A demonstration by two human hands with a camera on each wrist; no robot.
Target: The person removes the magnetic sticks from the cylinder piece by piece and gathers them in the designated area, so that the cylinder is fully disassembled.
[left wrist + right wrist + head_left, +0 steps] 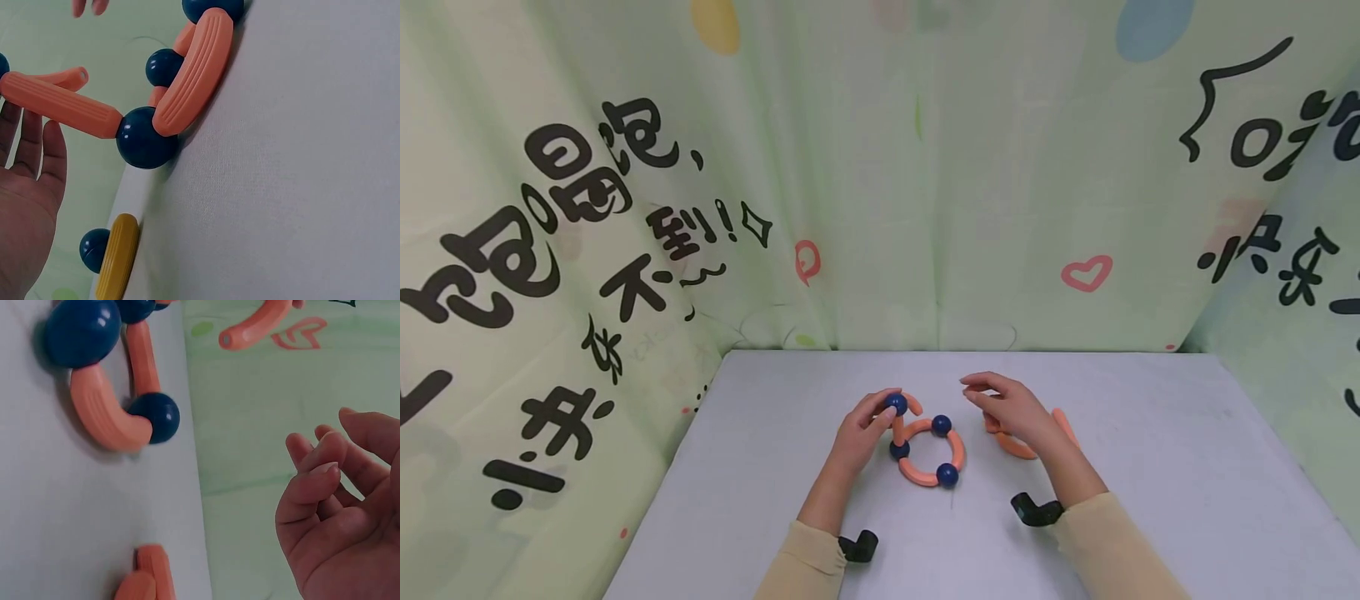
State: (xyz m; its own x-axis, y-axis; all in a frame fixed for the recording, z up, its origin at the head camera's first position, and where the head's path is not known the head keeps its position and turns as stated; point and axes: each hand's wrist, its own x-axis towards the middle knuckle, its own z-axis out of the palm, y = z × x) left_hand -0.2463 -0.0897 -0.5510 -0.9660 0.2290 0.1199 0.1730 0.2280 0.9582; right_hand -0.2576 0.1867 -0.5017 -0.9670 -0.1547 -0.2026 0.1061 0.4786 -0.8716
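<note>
A ring of curved orange pieces (957, 450) and dark blue balls (947, 475) lies on the white table. From one of its balls rises an orange stick (62, 103) with another blue ball (896, 404) on top. My left hand (859, 429) pinches that top ball between thumb and fingers. A curved orange piece (259, 326) sticks out from the top ball, its far end free. Off to the right, my right hand (1011, 408) hovers with loosely bent fingers (312, 487) and holds nothing. Below it lie loose orange pieces (1017, 447), partly hidden by the hand and forearm.
A yellow piece with a blue ball (119, 256) lies on the table in the left wrist view; I cannot make it out in the head view. A printed green curtain (962, 208) stands behind the table's (775, 467) far edge and along both sides.
</note>
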